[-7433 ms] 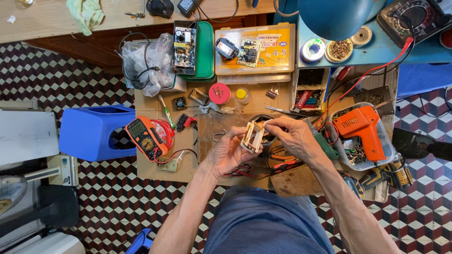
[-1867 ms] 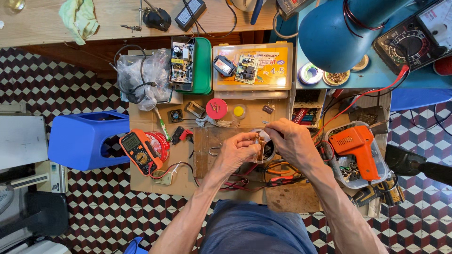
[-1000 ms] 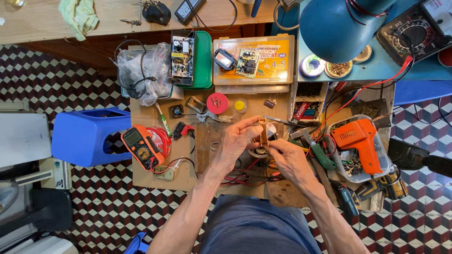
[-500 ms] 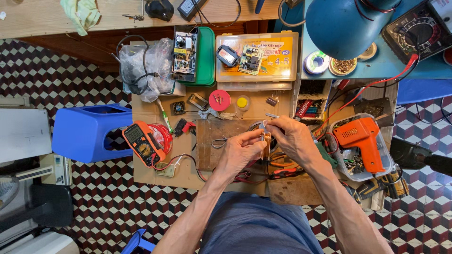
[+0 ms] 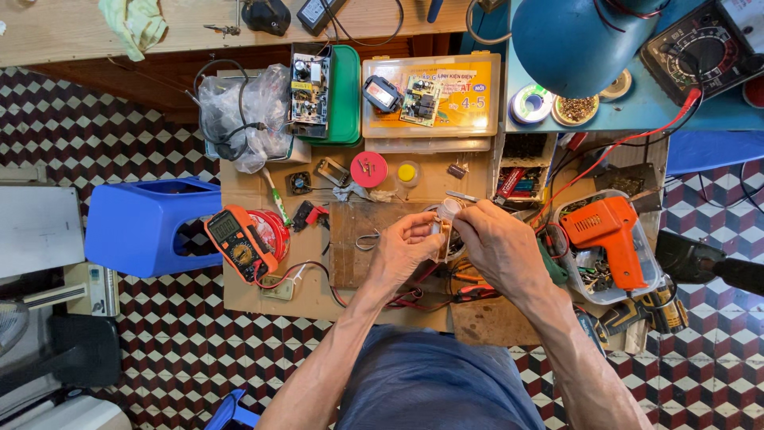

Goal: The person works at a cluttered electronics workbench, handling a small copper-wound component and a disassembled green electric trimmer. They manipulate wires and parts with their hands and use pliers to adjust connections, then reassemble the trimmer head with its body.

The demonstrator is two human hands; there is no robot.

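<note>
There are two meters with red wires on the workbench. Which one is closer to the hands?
The orange meter, lying left of the left hand. The dark dial meter sits much farther away, on the blue shelf at the top right.

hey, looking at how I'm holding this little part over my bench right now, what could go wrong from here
Both hands, left hand and right hand, pinch the small part in mid-air over the wooden board, so it could slip and vanish among the red wires below. Your right forearm sits close to the tub holding the orange soldering gun; an elbow shift might knock it. The red test lead trails nearby and could snag.
</note>
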